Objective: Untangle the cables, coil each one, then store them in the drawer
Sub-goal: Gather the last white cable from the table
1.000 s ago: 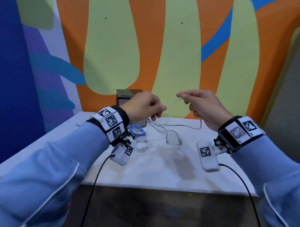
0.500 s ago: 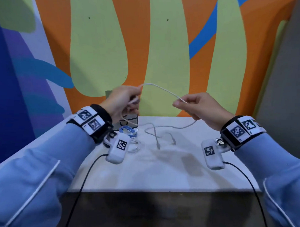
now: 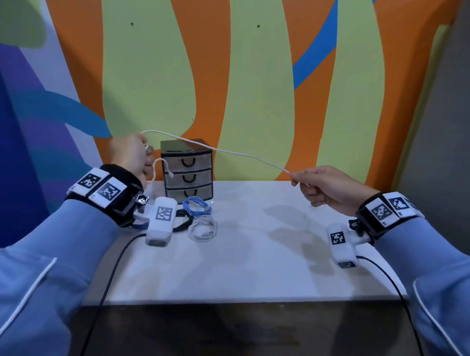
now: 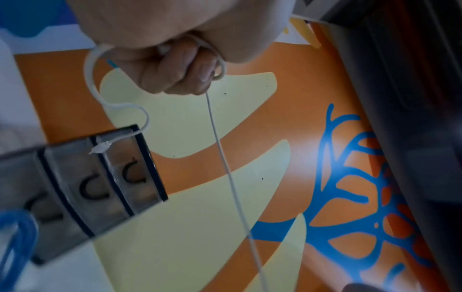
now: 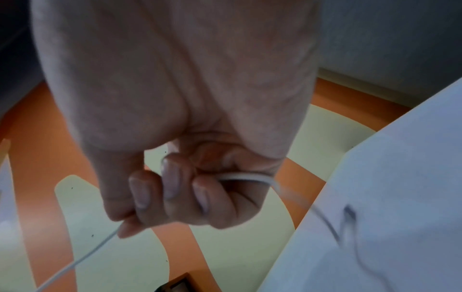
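Two hands hold one white cable (image 3: 224, 150) stretched in the air above the white table (image 3: 252, 271). Our left hand (image 3: 130, 154) is raised near the small three-drawer chest (image 3: 186, 170), fingers curled tight around the cable; a short end loops down from the fist, its plug (image 4: 100, 148) hanging in front of the chest's upper drawers. Our right hand (image 3: 326, 187) pinches the cable between thumb and forefinger, the other fingers (image 5: 172, 177) curled in with more cable running across them. All three drawers are closed. On the table just before the chest lie a coiled blue cable (image 3: 197, 204), a coiled white one (image 3: 203, 228) and a black cable (image 3: 183, 221), partly hidden behind the left wrist camera.
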Demonstrator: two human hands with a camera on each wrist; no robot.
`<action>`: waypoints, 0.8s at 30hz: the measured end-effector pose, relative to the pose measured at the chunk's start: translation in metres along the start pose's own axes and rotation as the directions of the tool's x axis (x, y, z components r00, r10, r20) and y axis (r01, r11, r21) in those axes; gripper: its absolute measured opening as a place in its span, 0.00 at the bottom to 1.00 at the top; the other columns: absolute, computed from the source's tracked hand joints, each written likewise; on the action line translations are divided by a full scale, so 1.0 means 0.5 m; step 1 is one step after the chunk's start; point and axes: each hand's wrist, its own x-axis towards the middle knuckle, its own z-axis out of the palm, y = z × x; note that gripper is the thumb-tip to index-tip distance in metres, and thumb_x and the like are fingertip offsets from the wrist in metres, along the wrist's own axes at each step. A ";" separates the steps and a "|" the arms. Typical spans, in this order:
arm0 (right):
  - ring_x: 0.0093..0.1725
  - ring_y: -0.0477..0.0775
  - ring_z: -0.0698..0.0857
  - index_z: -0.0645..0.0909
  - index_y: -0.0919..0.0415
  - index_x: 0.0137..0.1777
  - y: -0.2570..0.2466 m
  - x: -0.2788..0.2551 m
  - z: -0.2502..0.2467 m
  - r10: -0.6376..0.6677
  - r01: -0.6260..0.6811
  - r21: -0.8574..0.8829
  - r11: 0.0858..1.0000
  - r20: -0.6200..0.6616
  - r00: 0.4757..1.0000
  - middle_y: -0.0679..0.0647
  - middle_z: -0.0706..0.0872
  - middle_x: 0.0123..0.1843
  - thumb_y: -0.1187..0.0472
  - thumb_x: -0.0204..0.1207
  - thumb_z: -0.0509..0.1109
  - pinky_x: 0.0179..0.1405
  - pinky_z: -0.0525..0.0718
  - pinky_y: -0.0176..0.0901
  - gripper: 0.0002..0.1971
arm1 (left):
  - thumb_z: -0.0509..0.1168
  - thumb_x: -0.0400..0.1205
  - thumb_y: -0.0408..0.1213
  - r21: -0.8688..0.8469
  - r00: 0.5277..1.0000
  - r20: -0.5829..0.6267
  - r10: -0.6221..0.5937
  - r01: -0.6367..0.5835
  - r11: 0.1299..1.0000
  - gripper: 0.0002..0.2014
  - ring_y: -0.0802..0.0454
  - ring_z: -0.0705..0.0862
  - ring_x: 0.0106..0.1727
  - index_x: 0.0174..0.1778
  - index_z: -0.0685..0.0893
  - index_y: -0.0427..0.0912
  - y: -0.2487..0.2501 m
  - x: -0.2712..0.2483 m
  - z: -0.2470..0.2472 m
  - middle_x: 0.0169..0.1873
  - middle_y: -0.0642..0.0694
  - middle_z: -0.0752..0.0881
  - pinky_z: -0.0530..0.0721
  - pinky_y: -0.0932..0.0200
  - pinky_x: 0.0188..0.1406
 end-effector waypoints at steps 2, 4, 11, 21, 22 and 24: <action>0.28 0.50 0.57 0.83 0.59 0.45 -0.001 -0.003 -0.001 0.000 -0.001 0.050 0.999 0.021 1.000 0.51 0.60 0.31 0.49 0.83 0.73 0.28 0.54 0.42 0.14 | 0.55 0.87 0.28 0.033 0.997 -0.068 0.038 -0.036 0.999 0.12 0.52 0.66 0.18 0.41 0.77 0.47 0.008 0.010 -0.007 0.29 0.46 0.73 0.57 0.70 0.17; 0.26 0.48 0.54 0.82 0.57 0.45 -0.007 -0.004 0.007 -0.025 0.016 0.204 0.979 0.040 0.999 0.49 0.57 0.30 0.48 0.81 0.72 0.25 0.51 0.40 0.13 | 0.60 0.85 0.29 0.217 0.988 -0.053 0.144 -0.129 0.968 0.11 0.47 0.74 0.23 0.38 0.81 0.44 0.006 0.022 -0.009 0.31 0.43 0.78 0.68 0.67 0.20; 0.21 0.43 0.54 0.82 0.52 0.48 -0.070 0.000 0.065 -0.108 0.085 0.418 0.904 0.030 0.994 0.46 0.56 0.29 0.47 0.88 0.67 0.19 0.50 0.36 0.11 | 0.65 0.84 0.42 0.673 0.900 0.289 0.326 -0.433 0.599 0.18 0.42 0.78 0.35 0.42 0.90 0.28 -0.003 0.004 0.014 0.34 0.36 0.87 0.76 0.54 0.36; 0.23 0.44 0.52 0.82 0.51 0.47 -0.167 -0.059 0.145 -0.172 0.122 0.341 0.932 0.119 0.978 0.45 0.57 0.28 0.47 0.89 0.66 0.19 0.49 0.36 0.12 | 0.71 0.80 0.50 0.481 0.388 0.686 0.616 -0.877 0.016 0.42 0.42 0.66 0.87 0.90 0.60 0.66 0.076 -0.155 0.010 0.84 0.43 0.68 0.58 0.23 0.87; 0.22 0.44 0.52 0.81 0.51 0.47 -0.172 -0.063 0.158 -0.174 0.124 0.337 0.933 0.124 0.977 0.45 0.57 0.27 0.47 0.90 0.66 0.18 0.49 0.36 0.12 | 0.70 0.82 0.54 0.447 0.307 0.763 0.570 -0.886 -0.122 0.37 0.44 0.65 0.88 0.88 0.66 0.66 0.082 -0.169 0.022 0.85 0.45 0.69 0.51 0.20 0.88; 0.22 0.43 0.53 0.81 0.51 0.47 -0.179 -0.075 0.178 -0.182 0.128 0.347 0.929 0.129 0.975 0.45 0.57 0.27 0.48 0.90 0.65 0.18 0.49 0.36 0.12 | 0.69 0.87 0.55 0.322 0.225 0.872 0.436 -0.933 -0.162 0.24 0.49 0.75 0.83 0.80 0.80 0.60 0.091 -0.196 0.041 0.80 0.49 0.79 0.50 0.24 0.90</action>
